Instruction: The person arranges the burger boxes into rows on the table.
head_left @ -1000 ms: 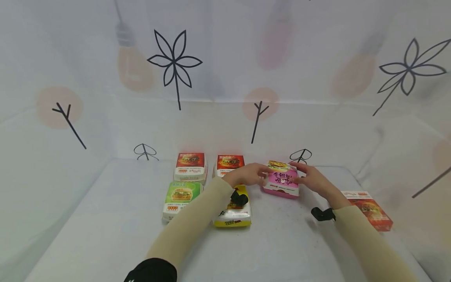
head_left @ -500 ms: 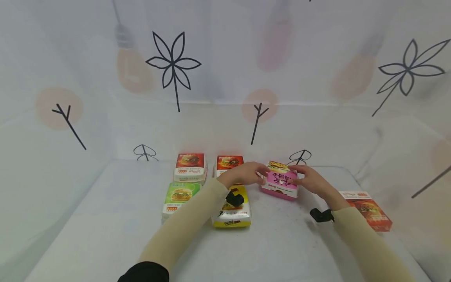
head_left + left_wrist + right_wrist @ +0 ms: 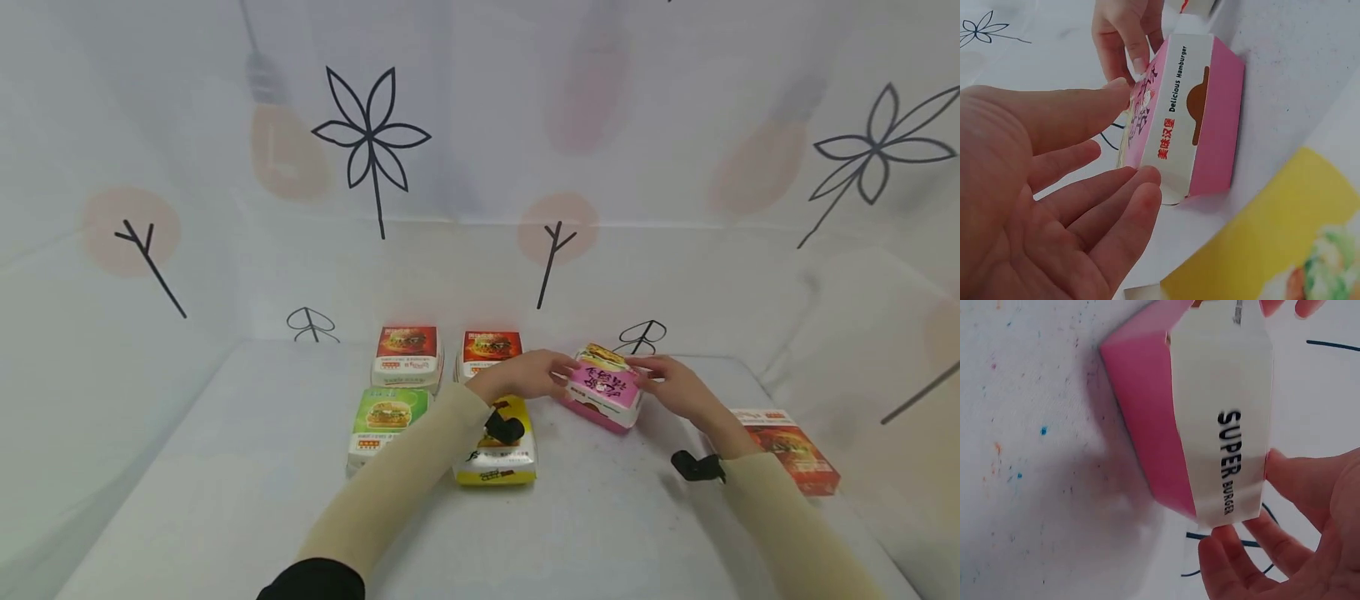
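Note:
A pink and white burger box [image 3: 602, 385] sits at the back right of the table, turned at an angle. My left hand [image 3: 528, 374] holds its left end; in the left wrist view the thumb lies by the lid and the fingertips touch the near left corner of the box [image 3: 1175, 119]. At the opposite end my right hand [image 3: 675, 387] grips the corner. The right wrist view shows the thumb at the lid edge and fingers at the end of the box [image 3: 1222, 425]. Behind my left forearm lies a yellow and white burger box [image 3: 497, 458], partly covered.
Left of my hands stand two red and white burger boxes [image 3: 407, 354] [image 3: 491, 346] at the back and a green one [image 3: 386, 417] in front. Another red box [image 3: 795, 454] lies at the table's right edge. A patterned white cloth [image 3: 450, 275] hangs behind the table [image 3: 225, 467].
The pink burger box has turned clockwise between my hands, its right front corner coming nearer. My right hand has shifted slightly right and down; the other boxes stay put.

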A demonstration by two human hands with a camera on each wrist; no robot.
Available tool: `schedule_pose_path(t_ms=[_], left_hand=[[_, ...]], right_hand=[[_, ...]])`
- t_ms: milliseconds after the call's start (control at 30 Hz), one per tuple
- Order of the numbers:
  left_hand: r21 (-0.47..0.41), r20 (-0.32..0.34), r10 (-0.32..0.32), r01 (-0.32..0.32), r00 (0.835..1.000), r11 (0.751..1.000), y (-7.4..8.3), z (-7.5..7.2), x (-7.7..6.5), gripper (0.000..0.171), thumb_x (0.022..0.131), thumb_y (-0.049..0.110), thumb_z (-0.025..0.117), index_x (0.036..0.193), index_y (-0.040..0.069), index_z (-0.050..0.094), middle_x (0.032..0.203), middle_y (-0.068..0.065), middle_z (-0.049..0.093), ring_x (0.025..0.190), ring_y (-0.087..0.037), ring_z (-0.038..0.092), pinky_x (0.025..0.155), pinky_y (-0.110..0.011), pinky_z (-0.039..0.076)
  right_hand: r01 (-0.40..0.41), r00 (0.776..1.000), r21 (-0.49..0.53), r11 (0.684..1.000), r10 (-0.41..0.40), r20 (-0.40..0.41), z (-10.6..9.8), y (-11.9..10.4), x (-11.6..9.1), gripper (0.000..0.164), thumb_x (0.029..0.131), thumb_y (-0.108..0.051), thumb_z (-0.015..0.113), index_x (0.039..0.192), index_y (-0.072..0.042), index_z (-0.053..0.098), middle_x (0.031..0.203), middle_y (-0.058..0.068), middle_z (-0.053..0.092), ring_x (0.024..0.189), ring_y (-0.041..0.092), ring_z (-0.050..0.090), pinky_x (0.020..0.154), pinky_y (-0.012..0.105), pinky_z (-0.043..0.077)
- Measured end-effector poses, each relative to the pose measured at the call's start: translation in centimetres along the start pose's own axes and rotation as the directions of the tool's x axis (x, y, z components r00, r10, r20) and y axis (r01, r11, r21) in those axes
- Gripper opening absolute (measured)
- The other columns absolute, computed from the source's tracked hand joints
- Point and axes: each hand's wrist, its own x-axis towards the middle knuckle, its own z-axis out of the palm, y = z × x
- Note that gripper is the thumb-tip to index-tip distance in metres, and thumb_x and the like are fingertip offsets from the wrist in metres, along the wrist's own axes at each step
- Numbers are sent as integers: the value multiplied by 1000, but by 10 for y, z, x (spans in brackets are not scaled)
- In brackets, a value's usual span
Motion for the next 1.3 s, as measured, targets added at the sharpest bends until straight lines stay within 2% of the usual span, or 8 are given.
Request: schedule_pose_path(t_ms=[133, 233, 400, 633, 767, 900, 1167, 1300], left_hand=[[8, -33, -9, 9, 999, 1000, -1, 2, 2, 58, 93, 23, 70, 148, 17, 49, 145, -2, 53, 129, -16, 52, 104, -34, 44], [24, -68, -13, 14, 998, 1000, -2, 4, 5, 60, 92, 25, 72, 147, 20, 50, 146, -1, 52, 131, -17, 50, 106, -37, 42], [87, -109, -13, 23, 994, 996, 2, 10, 15, 66, 86, 28, 77, 146, 21, 51, 148, -1, 49, 136, -19, 43, 111, -38, 36], [191, -174, -32, 66, 984, 979, 9, 24, 30, 70, 83, 29, 82, 146, 19, 52, 153, -2, 45, 140, -19, 39, 113, -33, 32], [246, -183, -48, 93, 982, 965, 12, 29, 35, 74, 82, 30, 82, 148, 19, 49, 159, -4, 35, 144, -19, 33, 115, -34, 29], [281, -200, -75, 131, 977, 951, 13, 31, 36, 77, 83, 29, 81, 150, 18, 45, 159, -2, 34, 145, -17, 32, 115, -31, 28], [249, -212, -99, 152, 972, 957, 11, 31, 38, 78, 84, 28, 81, 152, 18, 43, 159, -1, 34, 145, -17, 31, 116, -33, 27], [242, -237, -98, 157, 966, 958, 9, 29, 37, 76, 84, 25, 80, 151, 20, 44, 154, 2, 43, 140, -17, 39, 113, -33, 33]], right_hand=[[-26, 1000, 9, 1000, 26, 17, -4, 2, -2, 61, 97, -32, 65, 148, -4, 46, 138, 29, 45, 121, 46, 47, 89, 53, 49], [-30, 999, 14, 999, 29, 46, -5, 1, -2, 71, 94, -38, 69, 149, -1, 43, 135, 30, 48, 117, 44, 49, 88, 50, 49], [-19, 996, 40, 999, 15, 84, -4, -1, -3, 78, 92, -37, 71, 150, 2, 38, 138, 34, 46, 122, 48, 47, 96, 59, 44], [4, 997, 73, 997, -9, 75, 2, 0, -1, 83, 90, -30, 73, 155, -2, 30, 151, 37, 28, 137, 57, 25, 103, 75, 24], [37, 996, 119, 992, -45, 72, 4, 3, 2, 83, 90, -24, 73, 156, -5, 27, 155, 34, 23, 140, 56, 19, 105, 75, 19], [44, 993, 198, 979, -64, 95, 6, 5, 6, 85, 90, -19, 72, 158, -7, 22, 157, 32, 20, 143, 54, 15, 107, 74, 16], [41, 990, 283, 958, -76, 116, 7, 9, 9, 88, 91, -14, 71, 160, -11, 16, 160, 30, 13, 145, 53, 9, 109, 73, 12], [42, 989, 290, 956, -80, 122, 8, 9, 10, 87, 91, -12, 70, 160, -12, 18, 160, 30, 13, 144, 53, 10, 108, 73, 12]])
